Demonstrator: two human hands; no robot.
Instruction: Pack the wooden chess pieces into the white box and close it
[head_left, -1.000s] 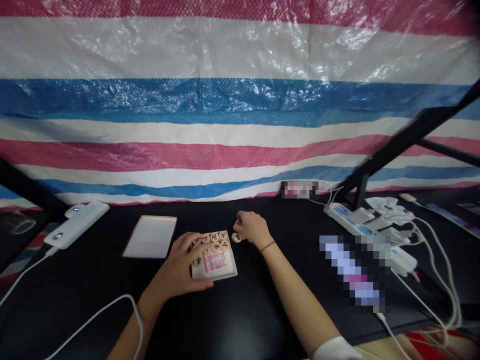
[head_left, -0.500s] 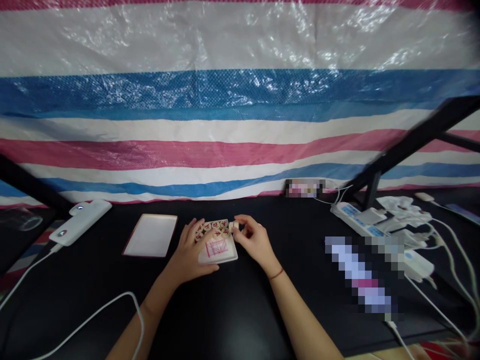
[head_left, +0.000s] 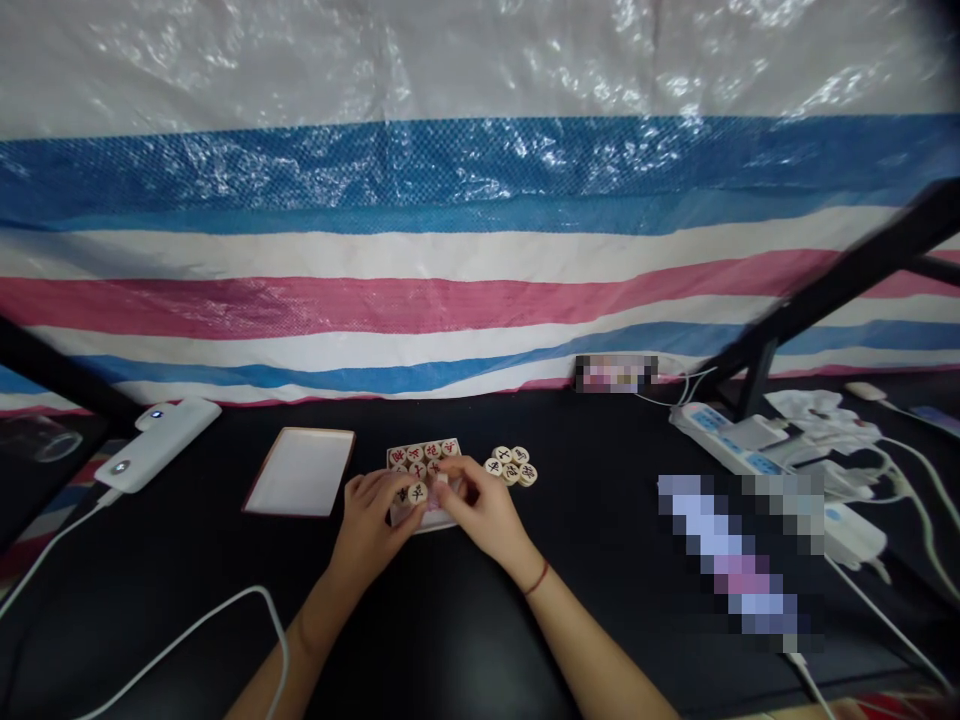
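A shallow white box (head_left: 431,527) holds rows of round Chinese chess pieces with red characters (head_left: 433,451). Over its left side bends my left hand (head_left: 371,515), thumb and forefinger closed around a black-lettered Chinese chess piece (head_left: 417,493) inside the box; another dark-lettered piece beside it is partly covered. My right hand (head_left: 484,505) reaches in from the right and pinches a pale Chinese chess piece (head_left: 442,481) just over the box, its face hidden. Several black-lettered pieces (head_left: 511,474) lie in a cluster on the black table, right of the box.
A lid-like tray with a white inside (head_left: 300,472) lies left of the box. Farther left is a white device (head_left: 159,447) with a cable (head_left: 225,600). At right are a power strip (head_left: 739,455) with plugs and cables, and a blurred-out phone-like object (head_left: 731,555). Striped sheeting (head_left: 420,310) hangs behind.
My right hand has picked up a piece from the right of the box and carried it left over the box. The remaining cluster is now uncovered. My left thumb has moved from the box's front edge inward.
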